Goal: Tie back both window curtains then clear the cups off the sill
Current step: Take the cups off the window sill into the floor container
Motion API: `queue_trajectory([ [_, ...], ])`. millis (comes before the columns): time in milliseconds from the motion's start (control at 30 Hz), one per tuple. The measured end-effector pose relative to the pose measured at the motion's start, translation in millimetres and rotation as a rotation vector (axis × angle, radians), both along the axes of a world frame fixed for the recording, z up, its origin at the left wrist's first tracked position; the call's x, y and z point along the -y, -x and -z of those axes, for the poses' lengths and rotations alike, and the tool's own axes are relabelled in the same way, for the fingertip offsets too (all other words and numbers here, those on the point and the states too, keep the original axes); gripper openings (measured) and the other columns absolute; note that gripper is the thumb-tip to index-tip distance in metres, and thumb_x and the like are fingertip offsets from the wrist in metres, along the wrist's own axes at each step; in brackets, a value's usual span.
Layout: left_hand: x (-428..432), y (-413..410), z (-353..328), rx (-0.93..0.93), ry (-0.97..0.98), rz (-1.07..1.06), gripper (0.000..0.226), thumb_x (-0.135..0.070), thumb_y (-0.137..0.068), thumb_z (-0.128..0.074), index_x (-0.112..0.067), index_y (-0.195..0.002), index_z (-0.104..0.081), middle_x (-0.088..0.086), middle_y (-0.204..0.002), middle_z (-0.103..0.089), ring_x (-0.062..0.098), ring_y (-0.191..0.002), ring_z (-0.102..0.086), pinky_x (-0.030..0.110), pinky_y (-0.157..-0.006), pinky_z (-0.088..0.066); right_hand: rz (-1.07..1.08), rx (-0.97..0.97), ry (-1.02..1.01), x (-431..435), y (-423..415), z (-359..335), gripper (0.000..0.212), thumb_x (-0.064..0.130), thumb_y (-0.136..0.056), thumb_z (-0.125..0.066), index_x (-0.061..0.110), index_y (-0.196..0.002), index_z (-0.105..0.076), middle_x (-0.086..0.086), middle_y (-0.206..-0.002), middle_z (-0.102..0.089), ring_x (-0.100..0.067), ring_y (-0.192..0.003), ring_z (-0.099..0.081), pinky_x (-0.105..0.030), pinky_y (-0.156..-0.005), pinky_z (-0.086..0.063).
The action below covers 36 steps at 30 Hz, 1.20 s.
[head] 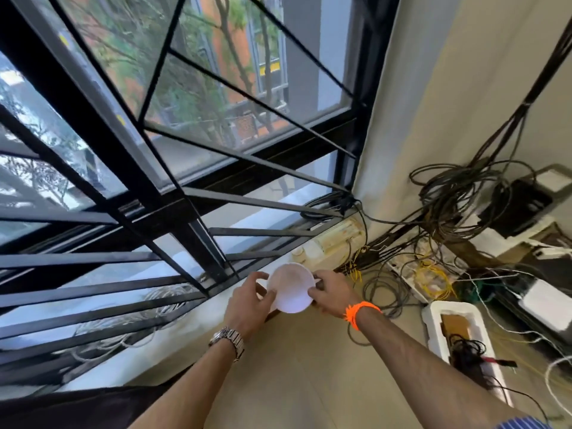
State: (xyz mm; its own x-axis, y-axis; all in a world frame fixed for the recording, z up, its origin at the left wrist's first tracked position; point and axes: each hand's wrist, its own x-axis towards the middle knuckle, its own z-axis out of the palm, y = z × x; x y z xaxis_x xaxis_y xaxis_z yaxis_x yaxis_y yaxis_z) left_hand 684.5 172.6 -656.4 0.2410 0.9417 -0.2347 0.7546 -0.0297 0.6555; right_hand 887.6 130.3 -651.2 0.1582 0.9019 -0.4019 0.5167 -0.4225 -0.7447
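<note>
A white cup (pixel 291 287) is held over the edge of the white window sill (pixel 173 339), its open mouth facing me. My left hand (pixel 252 300), with a metal watch on the wrist, grips its left side. My right hand (pixel 329 294), with an orange band on the wrist, grips its right side. Whether more than one cup is stacked there, I cannot tell. A pale curtain (pixel 411 97) hangs at the right of the window. A dark cloth (pixel 77 407) shows at the lower left.
A black barred window frame (pixel 133 168) fills the left. Tangled black and yellow cables (pixel 439 218) pile up on the right. A white foam box (pixel 458 332) stands on the floor. A cream box (pixel 337 236) lies at the sill's far end.
</note>
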Motion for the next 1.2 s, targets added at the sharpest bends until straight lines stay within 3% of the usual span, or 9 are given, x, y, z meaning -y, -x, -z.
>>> queue_trajectory([
  [200, 5.3, -15.7, -44.7, -0.019, -0.045, -0.041, 0.032, -0.047, -0.077, -0.067, -0.033, -0.101, -0.052, -0.012, -0.072, -0.066, 0.008, -0.061, -0.065, 0.036, -0.061, -0.058, 0.085, -0.046, 0.016, 19.8, -13.1, -46.7, 0.045, 0.021, -0.078, -0.063, 0.016, -0.12, -0.049, -0.017, -0.085, -0.072, -0.031, -0.074, -0.069, -0.044, -0.064, -0.06],
  [433, 16.0, -33.1, -80.3, -0.1, -0.091, 0.18, 0.032, -0.056, -0.067, -0.068, -0.026, -0.07, -0.055, -0.009, -0.066, -0.061, 0.012, -0.061, -0.057, 0.031, -0.057, -0.05, 0.227, 0.011, -0.025, 70.2, -30.6, -92.3, 0.036, 0.019, -0.074, -0.067, 0.016, -0.105, -0.049, -0.018, -0.078, -0.069, -0.024, -0.06, -0.062, -0.041, -0.057, -0.056],
  [667, 61.4, -83.6, -102.4, -0.025, -0.091, 0.43, 0.032, -0.053, -0.067, -0.07, -0.024, -0.068, -0.058, -0.01, -0.063, -0.06, 0.011, -0.061, -0.056, 0.027, -0.055, -0.046, 0.502, 0.053, -0.039, 167.1, -44.5, -123.5, 0.034, 0.022, -0.073, -0.068, 0.018, -0.099, -0.047, -0.013, -0.083, -0.07, -0.027, -0.064, -0.07, -0.044, -0.053, -0.058],
  [800, 114.1, -127.9, -109.3, 0.008, -0.082, 0.631, 0.032, -0.052, -0.066, -0.071, -0.022, -0.066, -0.059, -0.009, -0.064, -0.062, 0.013, -0.066, -0.058, 0.026, -0.055, -0.042, 0.701, 0.071, -0.026, 250.9, -55.6, -141.3, 0.034, 0.022, -0.074, -0.07, 0.014, -0.097, -0.046, -0.01, -0.073, -0.064, -0.028, -0.052, -0.062, -0.028, -0.037, -0.047],
  [933, 188.3, -174.4, -116.4, -0.017, -0.138, 0.867, 0.032, -0.054, -0.071, -0.071, -0.024, -0.069, -0.059, -0.012, -0.068, -0.062, 0.012, -0.067, -0.058, 0.024, -0.054, -0.041, 0.911, 0.132, 0.02, 347.9, -60.8, -148.9, 0.025, 0.023, -0.071, -0.069, 0.016, -0.085, -0.049, -0.012, -0.077, -0.068, -0.03, -0.065, -0.064, -0.039, -0.054, -0.052],
  [1033, 260.1, -208.3, -121.1, -0.009, -0.126, 1.052, 0.035, -0.06, -0.069, -0.069, -0.026, -0.072, -0.063, -0.01, -0.072, -0.065, 0.014, -0.07, -0.062, 0.028, -0.061, -0.05, 1.095, 0.109, 0.041, 432.8, -58.9, -152.5, 0.022, 0.024, -0.073, -0.067, 0.021, -0.08, -0.046, -0.012, -0.071, -0.071, -0.036, -0.058, -0.067, -0.037, -0.043, -0.053],
  [1100, 308.0, -226.0, -125.7, 0.037, -0.126, 1.168, 0.035, -0.058, -0.069, -0.071, -0.024, -0.068, -0.062, -0.009, -0.07, -0.065, 0.014, -0.069, -0.061, 0.029, -0.062, -0.051, 1.204, 0.105, 0.05, 486.0, -50.5, -155.5, 0.023, 0.023, -0.075, -0.067, 0.019, -0.081, -0.045, -0.01, -0.07, -0.071, -0.03, -0.059, -0.069, -0.033, -0.036, -0.05],
  [1200, 384.4, -245.9, -129.7, 0.079, -0.122, 1.324, 0.035, -0.056, -0.069, -0.072, -0.024, -0.064, -0.057, -0.01, -0.065, -0.062, 0.011, -0.065, -0.058, 0.025, -0.054, -0.042, 1.384, 0.089, 0.052, 563.5, -31.8, -157.9, 0.026, 0.025, -0.073, -0.066, 0.016, -0.084, -0.044, -0.009, -0.067, -0.069, -0.021, -0.054, -0.066, -0.042, -0.047, -0.055],
])
